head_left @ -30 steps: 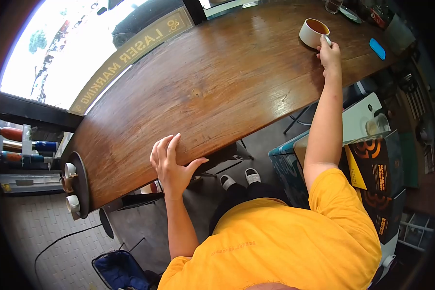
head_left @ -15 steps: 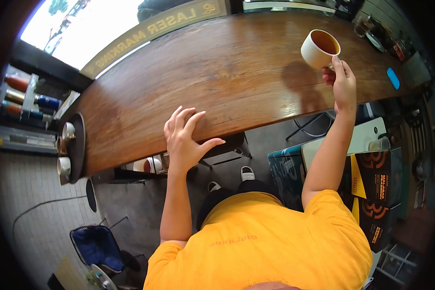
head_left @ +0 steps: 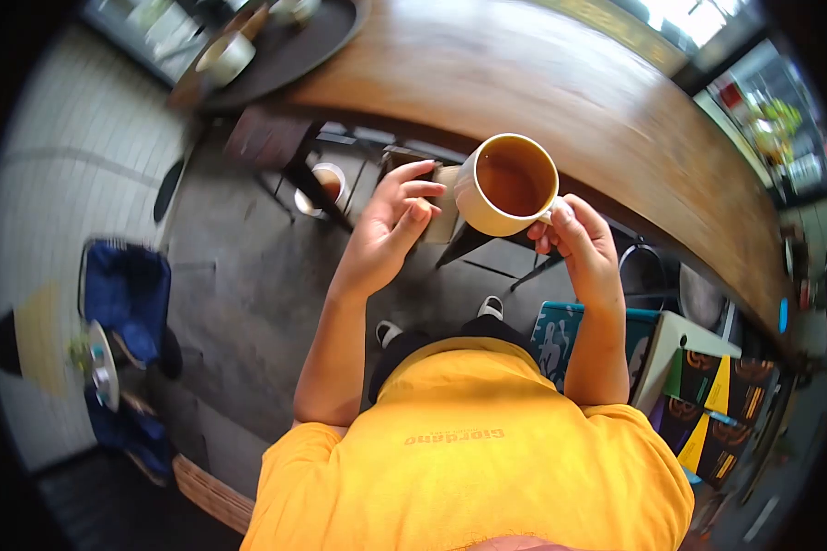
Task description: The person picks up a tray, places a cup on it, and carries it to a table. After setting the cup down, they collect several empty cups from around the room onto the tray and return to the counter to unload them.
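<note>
A white mug [head_left: 481, 216] of reddish-brown liquid is in front of my chest, just off the near edge of the wooden counter [head_left: 542, 83]. My right hand [head_left: 579, 241] grips its handle from the right. The mug is upright or slightly tilted, and its liquid stays below the rim. To the left of the mug, my left hand [head_left: 397, 225] is raised with fingers loosely bent and apart. Its fingertips are near the mug's side, with a small gap between them, and nothing is in that hand.
A round dark tray [head_left: 335, 41] with white cups [head_left: 226, 60] stands at the counter's left end. Under the counter are a stool [head_left: 268, 140] and a white bucket [head_left: 305, 204]. Blue chairs [head_left: 119, 289] are at the left, stacked printed boxes [head_left: 721, 386] at the right.
My view has turned left toward the tray. The mug has come from above the counter's right part to in front of my body. My left hand has left the counter and is beside the mug.
</note>
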`<action>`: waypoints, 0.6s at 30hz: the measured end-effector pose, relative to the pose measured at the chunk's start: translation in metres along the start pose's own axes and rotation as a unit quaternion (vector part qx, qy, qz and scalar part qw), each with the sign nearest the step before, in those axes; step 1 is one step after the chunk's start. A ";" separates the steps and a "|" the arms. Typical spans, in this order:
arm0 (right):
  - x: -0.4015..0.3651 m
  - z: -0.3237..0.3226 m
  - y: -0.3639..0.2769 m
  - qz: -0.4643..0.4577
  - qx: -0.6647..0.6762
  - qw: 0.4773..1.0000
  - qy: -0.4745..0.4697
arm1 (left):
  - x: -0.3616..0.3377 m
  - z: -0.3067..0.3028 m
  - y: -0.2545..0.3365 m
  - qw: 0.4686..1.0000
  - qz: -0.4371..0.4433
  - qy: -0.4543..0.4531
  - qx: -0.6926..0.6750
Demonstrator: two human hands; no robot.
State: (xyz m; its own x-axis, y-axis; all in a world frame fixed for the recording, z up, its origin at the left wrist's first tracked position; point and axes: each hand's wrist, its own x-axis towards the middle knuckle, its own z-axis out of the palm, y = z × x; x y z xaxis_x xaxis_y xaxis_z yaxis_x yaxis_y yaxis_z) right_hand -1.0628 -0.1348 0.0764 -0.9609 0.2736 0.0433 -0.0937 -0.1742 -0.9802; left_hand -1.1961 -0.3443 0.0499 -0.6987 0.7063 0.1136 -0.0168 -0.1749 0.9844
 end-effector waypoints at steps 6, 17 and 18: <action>0.038 0.138 0.071 0.119 -0.039 0.973 -0.194 | -0.106 -0.117 -0.019 0.993 -0.039 0.093 -0.062; 0.109 0.304 0.160 0.160 -0.140 0.887 -0.411 | -0.193 -0.228 -0.029 0.909 -0.038 0.410 -0.061; 0.118 0.314 0.168 0.142 -0.148 0.875 -0.438 | -0.195 -0.239 -0.032 0.900 -0.033 0.429 -0.067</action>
State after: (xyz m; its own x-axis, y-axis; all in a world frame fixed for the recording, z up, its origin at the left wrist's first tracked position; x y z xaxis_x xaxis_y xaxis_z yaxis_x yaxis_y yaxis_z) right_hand -1.2733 -0.4288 -0.0226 -0.7777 -0.5937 -0.2068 0.1289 0.1714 -0.9767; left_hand -1.2305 -0.6401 -0.0355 -0.9872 -0.0624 -0.1467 -0.1244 -0.2746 0.9535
